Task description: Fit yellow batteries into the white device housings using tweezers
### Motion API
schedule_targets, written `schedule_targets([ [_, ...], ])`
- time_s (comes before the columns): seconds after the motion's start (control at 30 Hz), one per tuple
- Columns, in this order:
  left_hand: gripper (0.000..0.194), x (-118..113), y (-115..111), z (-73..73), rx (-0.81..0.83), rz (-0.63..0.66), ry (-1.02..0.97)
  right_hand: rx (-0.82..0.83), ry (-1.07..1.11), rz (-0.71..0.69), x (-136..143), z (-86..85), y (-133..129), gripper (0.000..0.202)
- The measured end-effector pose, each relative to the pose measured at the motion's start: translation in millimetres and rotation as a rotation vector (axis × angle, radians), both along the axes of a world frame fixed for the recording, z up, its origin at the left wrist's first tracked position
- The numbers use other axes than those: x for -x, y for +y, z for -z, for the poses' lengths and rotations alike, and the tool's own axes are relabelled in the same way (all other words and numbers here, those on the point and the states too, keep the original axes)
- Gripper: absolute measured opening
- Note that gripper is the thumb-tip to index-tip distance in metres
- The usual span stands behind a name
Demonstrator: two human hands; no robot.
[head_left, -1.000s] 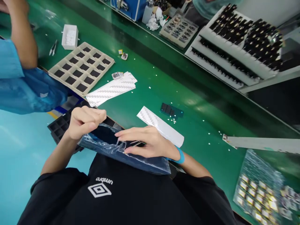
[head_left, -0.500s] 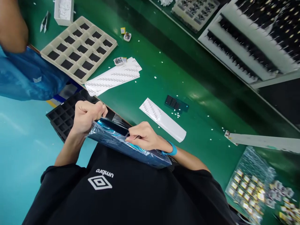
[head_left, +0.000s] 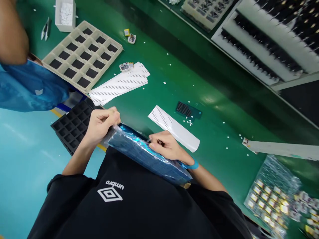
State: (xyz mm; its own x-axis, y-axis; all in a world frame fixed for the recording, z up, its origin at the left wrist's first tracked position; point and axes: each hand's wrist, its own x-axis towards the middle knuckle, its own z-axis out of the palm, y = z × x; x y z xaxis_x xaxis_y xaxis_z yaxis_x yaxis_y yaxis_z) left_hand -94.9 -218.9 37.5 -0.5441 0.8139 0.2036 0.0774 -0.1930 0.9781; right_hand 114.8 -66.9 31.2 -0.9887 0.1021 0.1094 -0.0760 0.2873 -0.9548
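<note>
Against the front of my shirt I hold a shiny blue film pack in clear plastic (head_left: 147, 161). My left hand (head_left: 102, 124) is closed in a fist round its upper left corner. Fingers of my right hand (head_left: 166, 144) are pinched at its top edge, with a blue band on that wrist. Whatever lies inside the pack is hidden. Just beyond my right hand, a white printed label strip (head_left: 174, 127) rests on the green bench (head_left: 206, 79). More label sheets (head_left: 119, 84) lie farther left.
A beige compartment tray (head_left: 83, 54), tweezers (head_left: 45, 29) and a white box (head_left: 65, 15) are at upper left, near another person's arm (head_left: 12, 36). Black trays (head_left: 74, 124) sit below the bench edge. A plastic bag of small parts (head_left: 267, 199) lies at right; racks (head_left: 261, 46) stand behind.
Both hands and the blue pack have shifted a little to the right. My left hand has turned slightly at its corner, and my right hand has slid toward the pack's right end.
</note>
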Motion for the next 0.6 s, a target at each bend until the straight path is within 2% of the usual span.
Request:
schedule_targets([
  [0.07, 0.033, 12.0, 5.2, -3.7, 0.021, -0.011, 0.213, -0.097, -0.014, 0.104, 6.9, -2.8, 0.7, 0.051],
  [0.13, 0.015, 22.2, 12.1, -8.4, 0.004, -0.094, 0.494, -0.265, 0.000, 0.194, 16.4, -9.3, 3.6, 0.049],
  [0.2, 0.020, 26.3, 20.5, -9.6, -0.039, -0.130, 0.768, -0.387, 0.009, 0.275, 27.6, -16.7, 8.9, 0.045],
  [0.27, 0.022, 22.1, 29.6, -3.6, -0.068, -0.048, 0.924, -0.409, -0.014, 0.316, 39.1, -20.7, 15.1, 0.040],
  [0.33, 0.021, 12.0, 37.6, 9.0, -0.045, 0.034, 0.943, -0.373, -0.040, 0.329, 48.9, -18.9, 20.2, 0.036],
  [0.47, 0.008, -5.4, 45.3, 34.3, 0.065, 0.014, 0.818, -0.231, -0.101, 0.404, 57.9, -4.4, 23.3, 0.034],
  [0.6, 0.006, -7.7, 45.6, 38.4, 0.046, 0.035, 0.768, -0.094, -0.126, 0.388, 55.7, 1.8, 22.2, 0.034],
])
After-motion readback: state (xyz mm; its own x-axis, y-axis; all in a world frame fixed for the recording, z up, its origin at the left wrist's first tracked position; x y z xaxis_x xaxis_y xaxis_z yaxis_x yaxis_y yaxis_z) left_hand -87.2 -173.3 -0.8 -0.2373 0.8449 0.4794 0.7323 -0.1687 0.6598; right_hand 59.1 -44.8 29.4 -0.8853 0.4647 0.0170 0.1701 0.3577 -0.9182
